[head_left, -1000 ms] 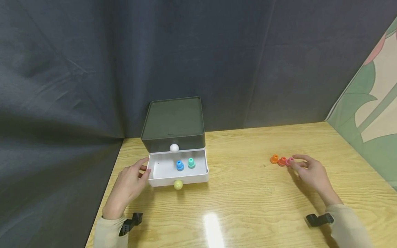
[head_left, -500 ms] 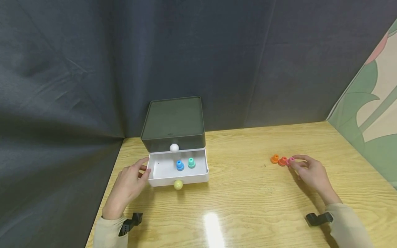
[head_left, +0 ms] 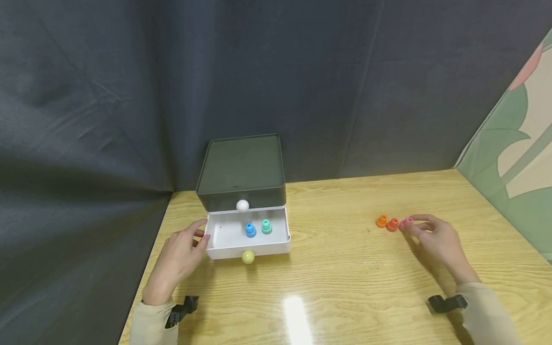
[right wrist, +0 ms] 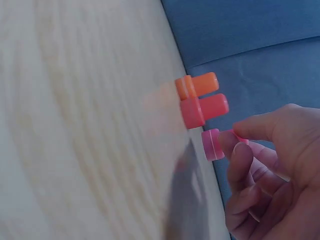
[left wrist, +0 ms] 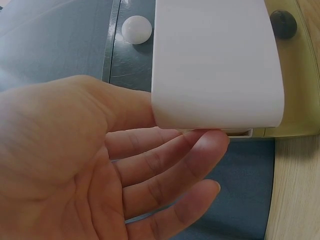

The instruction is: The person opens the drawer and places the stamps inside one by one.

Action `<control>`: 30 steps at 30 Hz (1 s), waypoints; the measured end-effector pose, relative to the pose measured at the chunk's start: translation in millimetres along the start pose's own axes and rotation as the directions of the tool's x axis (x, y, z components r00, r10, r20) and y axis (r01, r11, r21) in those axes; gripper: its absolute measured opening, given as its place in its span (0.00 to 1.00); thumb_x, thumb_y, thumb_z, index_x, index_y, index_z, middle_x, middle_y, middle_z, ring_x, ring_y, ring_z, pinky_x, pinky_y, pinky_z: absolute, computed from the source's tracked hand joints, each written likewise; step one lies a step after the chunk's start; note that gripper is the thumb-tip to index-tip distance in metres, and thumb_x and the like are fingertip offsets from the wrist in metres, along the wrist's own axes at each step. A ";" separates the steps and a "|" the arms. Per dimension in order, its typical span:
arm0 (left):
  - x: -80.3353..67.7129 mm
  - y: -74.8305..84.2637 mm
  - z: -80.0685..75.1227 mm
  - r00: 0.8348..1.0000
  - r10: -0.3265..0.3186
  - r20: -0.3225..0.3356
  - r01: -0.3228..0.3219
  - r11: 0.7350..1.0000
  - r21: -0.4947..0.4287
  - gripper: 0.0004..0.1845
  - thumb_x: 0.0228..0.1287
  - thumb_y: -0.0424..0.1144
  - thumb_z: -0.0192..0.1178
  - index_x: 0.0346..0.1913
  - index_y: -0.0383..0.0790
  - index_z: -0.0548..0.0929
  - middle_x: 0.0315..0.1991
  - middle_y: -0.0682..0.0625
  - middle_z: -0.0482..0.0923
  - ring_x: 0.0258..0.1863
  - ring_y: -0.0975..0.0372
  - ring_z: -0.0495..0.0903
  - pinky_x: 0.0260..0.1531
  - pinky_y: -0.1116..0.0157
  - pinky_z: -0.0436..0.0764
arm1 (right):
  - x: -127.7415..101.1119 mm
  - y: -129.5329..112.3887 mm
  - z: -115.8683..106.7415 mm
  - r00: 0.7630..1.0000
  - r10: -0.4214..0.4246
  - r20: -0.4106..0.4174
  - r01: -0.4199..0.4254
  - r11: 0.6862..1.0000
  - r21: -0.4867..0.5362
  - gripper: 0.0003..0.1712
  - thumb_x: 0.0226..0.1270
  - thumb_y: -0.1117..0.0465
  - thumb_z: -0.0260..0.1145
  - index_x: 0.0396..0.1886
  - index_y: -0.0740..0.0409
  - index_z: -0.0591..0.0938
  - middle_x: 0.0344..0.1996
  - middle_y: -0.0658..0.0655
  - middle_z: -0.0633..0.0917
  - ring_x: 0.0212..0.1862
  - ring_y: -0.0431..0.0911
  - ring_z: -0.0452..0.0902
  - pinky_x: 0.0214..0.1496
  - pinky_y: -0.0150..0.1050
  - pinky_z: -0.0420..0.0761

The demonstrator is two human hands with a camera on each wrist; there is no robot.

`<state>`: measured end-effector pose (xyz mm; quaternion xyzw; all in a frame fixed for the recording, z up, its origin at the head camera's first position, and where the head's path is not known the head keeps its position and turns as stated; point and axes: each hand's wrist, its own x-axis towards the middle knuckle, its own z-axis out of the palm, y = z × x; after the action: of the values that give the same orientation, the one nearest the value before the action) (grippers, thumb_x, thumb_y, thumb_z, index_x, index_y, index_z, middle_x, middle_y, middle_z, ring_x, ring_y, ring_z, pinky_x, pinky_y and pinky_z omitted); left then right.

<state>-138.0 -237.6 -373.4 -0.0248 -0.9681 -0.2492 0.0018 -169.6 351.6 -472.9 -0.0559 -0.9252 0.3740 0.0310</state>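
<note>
My left hand (head_left: 181,251) grips the left side wall of a pulled-out white drawer (head_left: 263,250), seen close in the left wrist view (left wrist: 217,65). Inside the drawer stand a blue peg-shaped piece (head_left: 250,230) and a teal one (head_left: 266,226). Far to the right, my right hand (head_left: 437,239) pinches a pink peg-shaped piece (right wrist: 213,145) by its narrow top, between thumb and fingers. Its wide base seems just off the table. Beside it stand a red piece (right wrist: 202,111) and an orange piece (right wrist: 196,86), close together.
The drawer belongs to a dark grey box (head_left: 241,165) with a white knob (head_left: 242,206) above and a yellow-green knob (head_left: 247,257) on the drawer front. A dark curtain (head_left: 280,72) hangs behind the wooden table (head_left: 336,268). A patterned cloth (head_left: 528,163) lines the right side.
My right hand has drawn the pink piece slightly right, away from the red one, and the piece now tilts. The left hand and the drawer stay where they were.
</note>
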 end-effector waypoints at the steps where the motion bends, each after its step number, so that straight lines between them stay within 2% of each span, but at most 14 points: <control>1: 0.1 0.1 -0.1 1.000 0.002 -0.001 -0.002 1.000 0.000 0.27 0.78 0.38 0.61 0.74 0.32 0.75 0.56 0.34 0.87 0.46 0.49 0.89 0.38 0.56 0.85 | -0.2 -0.3 -1.2 1.000 -0.001 -0.002 0.001 1.000 0.009 0.32 0.81 0.42 0.62 0.67 0.64 0.80 0.50 0.74 0.89 0.30 0.38 0.84 0.30 0.37 0.79; 9: 0.0 -0.3 -0.3 1.000 0.001 0.000 -0.001 1.000 0.003 0.27 0.78 0.38 0.60 0.74 0.32 0.75 0.56 0.34 0.87 0.46 0.49 0.89 0.39 0.55 0.85 | -0.6 -6.5 -9.2 0.999 -0.026 -0.039 0.027 0.999 0.035 0.32 0.81 0.43 0.62 0.68 0.65 0.80 0.48 0.74 0.90 0.24 0.44 0.83 0.27 0.37 0.80; 18: -0.3 -1.3 -0.3 1.000 0.004 -0.005 -0.004 1.000 0.001 0.27 0.78 0.38 0.60 0.74 0.32 0.75 0.56 0.34 0.87 0.46 0.49 0.90 0.38 0.56 0.85 | -3.5 -24.1 -10.1 0.999 -0.036 -0.037 0.038 0.998 0.057 0.34 0.80 0.41 0.64 0.68 0.64 0.80 0.54 0.74 0.88 0.28 0.43 0.86 0.30 0.38 0.84; 25: -0.2 -1.1 -0.5 1.000 0.009 -0.007 -0.009 1.000 0.002 0.26 0.78 0.38 0.60 0.74 0.32 0.75 0.55 0.35 0.87 0.46 0.49 0.90 0.38 0.56 0.85 | -7.4 -39.2 -5.2 0.998 -0.060 -0.031 0.062 0.994 0.089 0.29 0.78 0.43 0.67 0.64 0.61 0.83 0.46 0.63 0.91 0.26 0.45 0.84 0.30 0.40 0.84; 30: -0.4 0.0 -0.6 1.000 0.006 -0.001 -0.006 1.000 -0.003 0.27 0.78 0.38 0.60 0.74 0.32 0.75 0.55 0.35 0.87 0.46 0.49 0.90 0.38 0.56 0.85 | -11.2 -48.1 2.0 0.996 -0.083 -0.026 0.085 0.991 0.103 0.28 0.78 0.44 0.67 0.62 0.62 0.84 0.47 0.70 0.91 0.25 0.47 0.85 0.29 0.41 0.84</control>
<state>-137.6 -237.9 -372.9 -0.0277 -0.9677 -0.2507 0.0029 -162.6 314.5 -441.1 -0.0193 -0.9056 0.4195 0.0596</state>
